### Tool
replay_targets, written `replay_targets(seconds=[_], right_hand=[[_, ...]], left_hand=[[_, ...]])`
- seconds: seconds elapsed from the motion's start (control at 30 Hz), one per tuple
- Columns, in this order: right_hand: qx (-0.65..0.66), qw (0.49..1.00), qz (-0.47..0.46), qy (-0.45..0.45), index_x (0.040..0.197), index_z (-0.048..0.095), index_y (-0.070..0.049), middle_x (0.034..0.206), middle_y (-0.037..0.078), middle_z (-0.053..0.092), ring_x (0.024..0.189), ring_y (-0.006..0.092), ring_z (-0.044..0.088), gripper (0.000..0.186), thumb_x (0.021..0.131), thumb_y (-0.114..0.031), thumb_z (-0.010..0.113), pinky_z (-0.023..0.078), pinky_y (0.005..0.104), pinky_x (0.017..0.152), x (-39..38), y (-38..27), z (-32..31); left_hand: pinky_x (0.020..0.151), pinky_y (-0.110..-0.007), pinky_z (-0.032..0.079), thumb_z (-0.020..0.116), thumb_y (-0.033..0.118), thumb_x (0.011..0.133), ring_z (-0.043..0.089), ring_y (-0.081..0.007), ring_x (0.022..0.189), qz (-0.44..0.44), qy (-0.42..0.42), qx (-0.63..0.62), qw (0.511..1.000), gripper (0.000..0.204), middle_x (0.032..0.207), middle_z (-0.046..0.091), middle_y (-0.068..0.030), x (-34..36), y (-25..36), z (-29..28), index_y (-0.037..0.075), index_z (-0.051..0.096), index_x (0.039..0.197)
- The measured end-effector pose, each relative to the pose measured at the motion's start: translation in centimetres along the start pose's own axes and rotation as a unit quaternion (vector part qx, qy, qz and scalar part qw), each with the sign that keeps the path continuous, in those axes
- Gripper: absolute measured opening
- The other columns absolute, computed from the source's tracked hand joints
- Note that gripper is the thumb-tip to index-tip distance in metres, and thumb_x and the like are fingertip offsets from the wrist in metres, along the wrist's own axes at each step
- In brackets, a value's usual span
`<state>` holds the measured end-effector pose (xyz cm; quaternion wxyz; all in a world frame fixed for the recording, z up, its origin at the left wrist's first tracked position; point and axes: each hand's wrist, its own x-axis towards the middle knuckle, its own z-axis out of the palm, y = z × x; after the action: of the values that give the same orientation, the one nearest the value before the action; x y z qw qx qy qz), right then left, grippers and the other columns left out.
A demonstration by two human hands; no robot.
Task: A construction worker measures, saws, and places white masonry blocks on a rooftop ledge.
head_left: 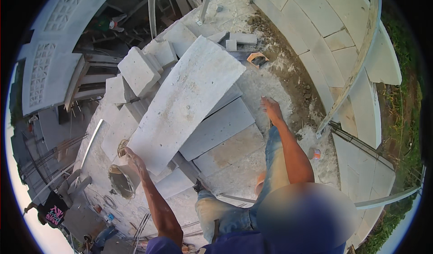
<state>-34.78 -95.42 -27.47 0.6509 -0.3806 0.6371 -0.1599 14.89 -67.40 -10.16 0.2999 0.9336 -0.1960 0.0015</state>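
Note:
A long pale grey concrete slab [187, 98] lies aslant on top of a stack of blocks. At its near-left end is my left hand [136, 160], close against the slab's edge. A small roundish tan thing [122, 148] shows at the fingertips; its kind is unclear, and the fingers are partly hidden. Below that hand stands a bucket [122, 181] with grey material inside. My right hand [271, 109] is held out to the right of the stack, fingers apart and holding nothing. Beneath the slab, further grey slabs [218, 128] lie flat.
Loose blocks [139, 71] are piled at the far left. An orange-rimmed container [257, 60] sits beyond my right hand, and a small can [314, 153] by my right forearm. A block wall [315, 33] curves along the right. A person in black [53, 211] is at lower left.

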Motion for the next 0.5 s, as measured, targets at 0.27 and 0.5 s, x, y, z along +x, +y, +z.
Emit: replay_targets(seconds=[0.27, 0.5], right_hand=[[0.231, 0.957, -0.092, -0.149, 0.132, 0.054, 0.004, 0.126, 0.012, 0.058, 0.11, 0.0182, 0.056, 0.074, 0.09, -0.057, 0.058, 0.046, 0.031, 0.091, 1.9, -16.9, 6.5], [0.3, 0.938, -0.012, -0.171, 0.12, 0.059, 0.004, 0.111, 0.013, 0.063, 0.098, 0.0192, 0.062, 0.065, 0.089, -0.053, 0.06, 0.051, 0.0347, 0.084, 1.8, -16.4, 2.7]], left_hand=[[0.101, -0.044, 0.042, 0.057, 0.059, 0.089, 0.058, -0.0413, 0.116, -0.181, -0.046, 0.09, 0.978, 0.079, 0.122, 0.062, -0.029, -1.7, 6.7, 3.9, -0.01, 0.056, 0.128], [0.109, -0.048, 0.034, 0.056, 0.051, 0.093, 0.042, -0.0432, 0.133, -0.018, 0.014, 0.261, 0.965, 0.078, 0.139, 0.046, -0.0327, 0.2, 11.4, 6.7, -0.011, 0.042, 0.138]])
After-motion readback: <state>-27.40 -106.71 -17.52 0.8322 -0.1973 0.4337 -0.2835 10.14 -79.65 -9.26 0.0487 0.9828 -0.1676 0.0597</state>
